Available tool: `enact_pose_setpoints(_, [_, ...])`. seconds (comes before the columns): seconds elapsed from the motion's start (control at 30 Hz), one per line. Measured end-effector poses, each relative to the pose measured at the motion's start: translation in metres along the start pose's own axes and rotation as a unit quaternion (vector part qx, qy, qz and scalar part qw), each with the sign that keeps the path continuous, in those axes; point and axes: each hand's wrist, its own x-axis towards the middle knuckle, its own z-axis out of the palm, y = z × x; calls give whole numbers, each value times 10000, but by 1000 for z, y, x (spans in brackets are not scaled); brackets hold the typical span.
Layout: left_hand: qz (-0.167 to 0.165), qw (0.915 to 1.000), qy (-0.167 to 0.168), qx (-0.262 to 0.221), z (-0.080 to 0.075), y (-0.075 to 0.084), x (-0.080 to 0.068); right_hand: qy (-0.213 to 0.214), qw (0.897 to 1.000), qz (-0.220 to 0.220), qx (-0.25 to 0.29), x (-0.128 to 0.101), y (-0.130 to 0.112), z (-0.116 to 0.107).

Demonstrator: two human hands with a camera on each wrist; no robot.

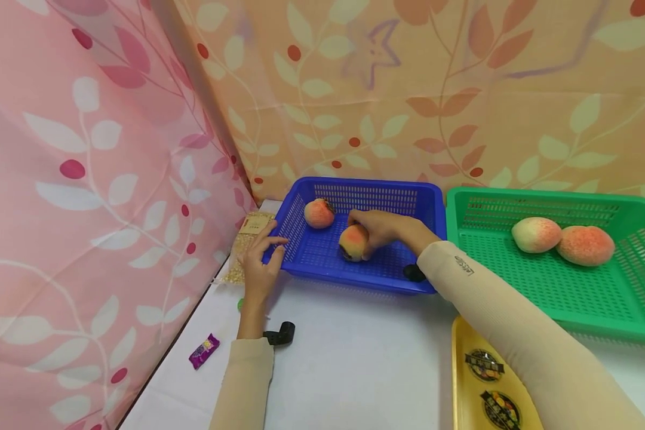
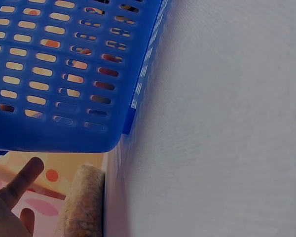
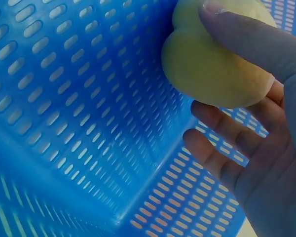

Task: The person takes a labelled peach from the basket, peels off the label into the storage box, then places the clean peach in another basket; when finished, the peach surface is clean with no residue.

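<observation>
The fingers [image 3: 214, 153] of the right hand [image 1: 378, 230] grip a round, orange-red fruit [image 1: 352, 242] with a dark end; in the right wrist view the thumb presses one face while the two nearest fingers curl just apart from it. The fruit is inside the blue basket [image 1: 344, 278], near its middle; whether it bears on the basket floor, I cannot tell. The left hand [image 1: 260, 263] is at the basket's left rim, fingers loosely spread and holding nothing; whether they touch the rim is unclear. A second fruit [image 1: 319, 214] lies in the far left corner. The step in hand looks like handling the gripped fruit within the basket, but picking up and setting down look alike here; either calls for a steady hold and clearance above the rim. Farther out, the green basket [image 1: 548, 292] holds two peaches [image 1: 586, 245] touching side by side, a yellow tray [image 1: 456, 370] lies before it, and a bag of grain [image 1: 242, 245] and a purple packet [image 1: 204, 351] lie leftward on the white bench [image 1: 355, 352].
</observation>
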Motion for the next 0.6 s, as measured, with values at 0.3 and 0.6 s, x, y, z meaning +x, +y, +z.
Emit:
enact_pose_setpoints(0.3, [-69,9999,-35,-97,2,3,-2,-94,9995,204,232,-11,5,-2])
enact_pose_setpoints(0.6, [-58,9999,-10,-95,0,-1,-1,620,9836,-629,1573,-28,-8,-24])
